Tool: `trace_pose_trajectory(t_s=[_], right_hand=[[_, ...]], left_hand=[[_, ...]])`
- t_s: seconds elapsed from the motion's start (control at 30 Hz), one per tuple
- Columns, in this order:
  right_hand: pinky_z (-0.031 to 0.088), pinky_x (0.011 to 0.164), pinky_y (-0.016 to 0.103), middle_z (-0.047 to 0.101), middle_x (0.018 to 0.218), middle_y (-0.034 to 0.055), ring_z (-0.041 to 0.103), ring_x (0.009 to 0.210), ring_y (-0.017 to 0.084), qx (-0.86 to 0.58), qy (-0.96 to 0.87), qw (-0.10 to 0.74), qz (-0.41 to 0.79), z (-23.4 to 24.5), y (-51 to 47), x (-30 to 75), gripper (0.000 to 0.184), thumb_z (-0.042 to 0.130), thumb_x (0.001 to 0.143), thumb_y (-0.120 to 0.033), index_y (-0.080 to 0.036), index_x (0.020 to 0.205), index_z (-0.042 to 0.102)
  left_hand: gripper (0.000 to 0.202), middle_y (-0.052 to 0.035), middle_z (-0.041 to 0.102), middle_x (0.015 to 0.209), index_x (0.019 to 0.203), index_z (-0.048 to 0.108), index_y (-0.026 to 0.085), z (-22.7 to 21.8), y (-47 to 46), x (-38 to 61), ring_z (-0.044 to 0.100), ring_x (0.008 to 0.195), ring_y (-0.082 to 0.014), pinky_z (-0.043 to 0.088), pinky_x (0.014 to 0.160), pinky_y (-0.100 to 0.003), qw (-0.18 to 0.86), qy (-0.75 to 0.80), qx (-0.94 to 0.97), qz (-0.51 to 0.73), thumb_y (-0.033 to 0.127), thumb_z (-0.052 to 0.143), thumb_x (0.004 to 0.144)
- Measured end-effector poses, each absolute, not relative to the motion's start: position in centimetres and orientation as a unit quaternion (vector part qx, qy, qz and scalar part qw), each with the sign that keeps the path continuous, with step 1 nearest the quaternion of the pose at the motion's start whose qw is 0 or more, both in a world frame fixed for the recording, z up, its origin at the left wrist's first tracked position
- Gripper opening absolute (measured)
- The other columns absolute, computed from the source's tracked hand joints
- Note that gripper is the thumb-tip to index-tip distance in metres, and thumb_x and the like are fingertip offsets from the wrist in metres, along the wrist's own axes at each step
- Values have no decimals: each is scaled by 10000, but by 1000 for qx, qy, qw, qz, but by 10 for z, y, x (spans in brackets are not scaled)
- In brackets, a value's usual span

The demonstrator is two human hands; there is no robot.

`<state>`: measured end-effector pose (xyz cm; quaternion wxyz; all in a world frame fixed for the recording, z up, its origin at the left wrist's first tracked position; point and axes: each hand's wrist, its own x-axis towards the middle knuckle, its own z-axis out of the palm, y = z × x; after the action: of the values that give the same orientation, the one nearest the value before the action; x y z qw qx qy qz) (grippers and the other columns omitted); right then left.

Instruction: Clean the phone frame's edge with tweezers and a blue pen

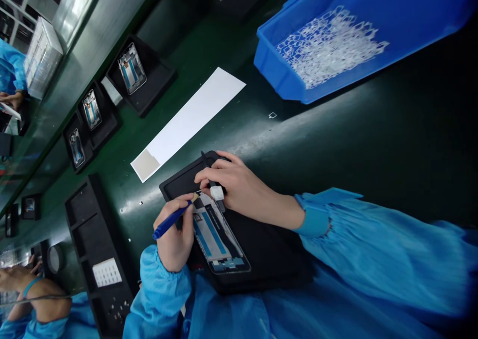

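An opened phone (213, 233) with bare inner parts and blue strips lies in a black tray (269, 252) in front of me. My left hand (175, 232) is closed around a blue pen-like tool (172, 221), whose pale tip touches or nearly touches the phone's upper end. Over that same end, my right hand (239, 184) grips a slim black tool (220, 206) with a white wrapping (217, 193) around it. Its exact kind I cannot tell. The fingers hide part of the phone's top edge.
A blue bin (280, 80) of small white frame-shaped pieces stands at upper right. Beyond the tray lies a white strip (194, 115). A compartmented black tray (84, 214) is at left; other phones (132, 69) sit in trays behind. Co-workers' hands (52, 304) show at the left edge.
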<state>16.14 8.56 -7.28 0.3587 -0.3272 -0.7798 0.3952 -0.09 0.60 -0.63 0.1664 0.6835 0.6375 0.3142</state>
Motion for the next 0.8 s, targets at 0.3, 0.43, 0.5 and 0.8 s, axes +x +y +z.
trace_pose_trajectory(t_s=[0.3, 0.43, 0.5, 0.8], right_hand=[[233, 1127, 553, 617, 784, -7, 562, 781, 186, -333, -779, 359, 391, -72, 86, 162, 276, 438, 803, -51, -228, 986, 546], [241, 1117, 559, 619, 775, -5, 560, 781, 189, -328, -779, 358, 397, -69, 87, 161, 263, 423, 819, -57, -224, 980, 547], [244, 1112, 562, 614, 768, -5, 555, 776, 188, -325, -778, 359, 400, -67, 87, 162, 265, 418, 815, -48, -219, 973, 543], [232, 1115, 569, 614, 783, -5, 554, 779, 185, -325, -783, 347, 402, -66, 89, 164, 264, 419, 827, -51, -223, 985, 541]], left_hand=[[111, -61, 719, 990, 971, 538, 204, -8, 5, 0, 704, 948, -176, 590, 821, -325, 156, 637, 699, 284, 113, 561, 911], [151, -57, 717, 1013, 991, 536, 211, -11, 2, -2, 695, 984, -175, 578, 848, -328, 160, 631, 703, 287, 89, 559, 903], [165, -63, 717, 1021, 998, 537, 208, -13, 1, -3, 690, 1001, -180, 575, 854, -334, 156, 622, 711, 288, 80, 563, 896], [174, -73, 709, 1064, 994, 553, 206, -16, -2, -4, 686, 1000, -177, 569, 855, -327, 133, 590, 750, 268, 74, 579, 885]])
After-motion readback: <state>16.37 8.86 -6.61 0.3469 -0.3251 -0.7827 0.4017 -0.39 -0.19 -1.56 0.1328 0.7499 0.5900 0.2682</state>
